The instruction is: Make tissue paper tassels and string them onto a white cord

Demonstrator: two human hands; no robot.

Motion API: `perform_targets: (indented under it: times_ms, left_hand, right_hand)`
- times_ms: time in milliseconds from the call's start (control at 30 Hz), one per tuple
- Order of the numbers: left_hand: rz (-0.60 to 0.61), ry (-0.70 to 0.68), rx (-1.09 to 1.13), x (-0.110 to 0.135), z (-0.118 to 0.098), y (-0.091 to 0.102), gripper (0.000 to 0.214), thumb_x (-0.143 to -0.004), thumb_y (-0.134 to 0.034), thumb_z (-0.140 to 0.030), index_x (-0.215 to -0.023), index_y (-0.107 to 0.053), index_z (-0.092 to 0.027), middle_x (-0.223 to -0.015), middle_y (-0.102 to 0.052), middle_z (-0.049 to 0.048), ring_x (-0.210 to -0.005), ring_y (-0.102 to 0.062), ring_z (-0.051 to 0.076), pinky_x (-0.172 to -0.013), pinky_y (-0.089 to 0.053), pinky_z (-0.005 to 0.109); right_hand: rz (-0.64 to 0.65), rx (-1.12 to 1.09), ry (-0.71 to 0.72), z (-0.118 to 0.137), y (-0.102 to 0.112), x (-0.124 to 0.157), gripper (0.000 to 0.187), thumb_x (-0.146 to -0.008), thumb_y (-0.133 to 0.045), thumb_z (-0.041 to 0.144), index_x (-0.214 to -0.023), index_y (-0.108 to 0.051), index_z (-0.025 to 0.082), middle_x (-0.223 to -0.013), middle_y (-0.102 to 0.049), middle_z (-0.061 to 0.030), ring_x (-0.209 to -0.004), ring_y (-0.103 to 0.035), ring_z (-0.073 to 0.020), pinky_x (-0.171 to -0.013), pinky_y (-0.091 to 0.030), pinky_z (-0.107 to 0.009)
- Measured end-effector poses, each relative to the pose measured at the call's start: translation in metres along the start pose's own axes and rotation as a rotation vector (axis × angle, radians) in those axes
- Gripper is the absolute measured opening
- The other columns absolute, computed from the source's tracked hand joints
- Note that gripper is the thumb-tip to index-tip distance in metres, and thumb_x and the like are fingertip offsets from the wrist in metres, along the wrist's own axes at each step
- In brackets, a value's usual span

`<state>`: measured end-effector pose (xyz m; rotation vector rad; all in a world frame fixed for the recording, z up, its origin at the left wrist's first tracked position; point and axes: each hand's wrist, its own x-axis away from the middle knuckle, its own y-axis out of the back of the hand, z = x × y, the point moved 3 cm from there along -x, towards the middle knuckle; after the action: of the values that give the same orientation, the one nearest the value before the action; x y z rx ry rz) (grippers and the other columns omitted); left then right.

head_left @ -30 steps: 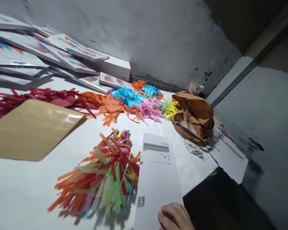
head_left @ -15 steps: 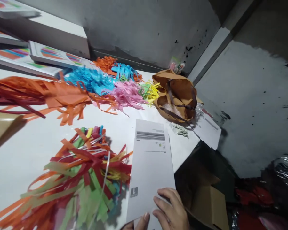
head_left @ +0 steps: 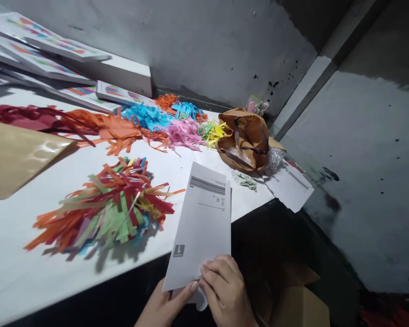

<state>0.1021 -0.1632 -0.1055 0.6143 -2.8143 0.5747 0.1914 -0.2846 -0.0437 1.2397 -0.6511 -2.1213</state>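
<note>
A flat white printed carton (head_left: 204,218) is held in front of me, its far end over the table and its near end past the front edge. Dark stripes of print run across the far end, and a small grey square sits by the left side. My left hand (head_left: 168,302) grips the near left corner, thumb at the end edge. My right hand (head_left: 226,288) has its fingers bent and pressed on the near right end, close to a small rounded flap. Left of the carton lies a bunch of multicoloured paper tassels (head_left: 119,204).
Along the table (head_left: 17,272) lie orange tassels (head_left: 119,129), blue tassels (head_left: 146,116) and pink tassels (head_left: 184,134). A brown fabric bag (head_left: 243,141) stands at the far right. Several printed white boxes (head_left: 61,41) are stacked back left. An open cardboard box (head_left: 303,304) sits below.
The carton's near end has come back past the table edge, and its near-end flap now shows. My left hand has come further into view. The camera has shifted.
</note>
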Motion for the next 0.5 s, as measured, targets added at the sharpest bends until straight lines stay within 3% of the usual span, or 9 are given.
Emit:
perform_targets:
  times_ms: [100,167,267,333,400,467,500]
  left_hand:
    - [0.008,-0.001,-0.048,0.001,0.01,-0.001,0.047,-0.075,-0.078,-0.062,-0.091,-0.08,-0.017,-0.09,-0.079,0.0078,-0.089,-0.07,0.03,-0.084,-0.058,0.034]
    - [-0.002,0.019,-0.051,0.001,0.015,-0.003,0.049,-0.073,-0.078,-0.063,-0.088,-0.08,-0.017,-0.083,-0.079,0.0077,-0.085,-0.07,0.03,-0.077,-0.058,0.032]
    - [-0.054,0.097,-0.032,0.002,0.016,-0.008,0.052,-0.072,-0.078,-0.066,-0.084,-0.08,-0.015,-0.075,-0.077,0.0077,-0.076,-0.07,0.028,-0.072,-0.057,0.031]
    - [-0.07,0.144,-0.021,0.002,0.013,-0.013,0.052,-0.072,-0.078,-0.066,-0.078,-0.079,-0.014,-0.07,-0.075,0.0074,-0.068,-0.067,0.024,-0.067,-0.055,0.029]
    - [-0.073,0.164,-0.002,0.001,0.008,-0.018,0.051,-0.072,-0.079,-0.065,-0.075,-0.078,-0.013,-0.068,-0.075,0.0072,-0.062,-0.064,0.021,-0.062,-0.053,0.027]
    - [-0.082,0.183,0.024,-0.001,0.004,-0.024,0.05,-0.071,-0.08,-0.063,-0.076,-0.078,-0.014,-0.069,-0.076,0.0071,-0.061,-0.064,0.021,-0.061,-0.052,0.028]
    - [-0.091,0.193,0.041,-0.001,0.002,-0.027,0.049,-0.07,-0.081,-0.063,-0.079,-0.078,-0.015,-0.071,-0.077,0.0072,-0.063,-0.066,0.023,-0.064,-0.054,0.029]
  right_hand:
    - [-0.096,-0.03,-0.006,-0.002,-0.013,0.012,0.017,-0.095,-0.055,0.008,-0.099,-0.067,0.02,-0.08,-0.066,-0.0025,-0.076,-0.059,-0.0156,-0.074,-0.052,-0.03]
    - [-0.216,-0.022,-0.105,-0.009,-0.022,0.029,0.016,-0.098,-0.054,0.013,-0.093,-0.066,0.022,-0.08,-0.065,-0.0017,-0.076,-0.061,-0.0149,-0.077,-0.051,-0.03]
    - [-0.423,-0.08,-0.449,-0.049,-0.016,0.074,0.02,-0.101,-0.05,0.03,-0.088,-0.063,0.023,-0.083,-0.065,-0.0025,-0.075,-0.064,-0.0145,-0.068,-0.052,-0.025]
    - [-0.526,0.007,-0.722,-0.094,0.006,0.115,0.029,-0.101,-0.048,0.044,-0.099,-0.066,0.02,-0.072,-0.062,0.0002,-0.063,-0.063,-0.0142,-0.062,-0.052,-0.024]
    - [-0.521,0.275,-0.896,-0.139,0.036,0.156,0.054,-0.097,-0.042,0.064,-0.108,-0.069,0.018,-0.073,-0.068,-0.004,-0.07,-0.07,-0.0209,-0.068,-0.056,-0.032]
    - [-0.489,0.349,-0.946,-0.173,0.056,0.187,0.083,-0.087,-0.034,0.084,-0.11,-0.071,0.013,-0.101,-0.072,-0.0193,-0.095,-0.072,-0.0375,-0.075,-0.058,-0.049]
    - [-0.477,0.387,-0.964,-0.181,0.061,0.197,0.093,-0.08,-0.036,0.09,-0.115,-0.07,0.011,-0.119,-0.067,-0.0258,-0.109,-0.067,-0.0461,-0.08,-0.056,-0.057]
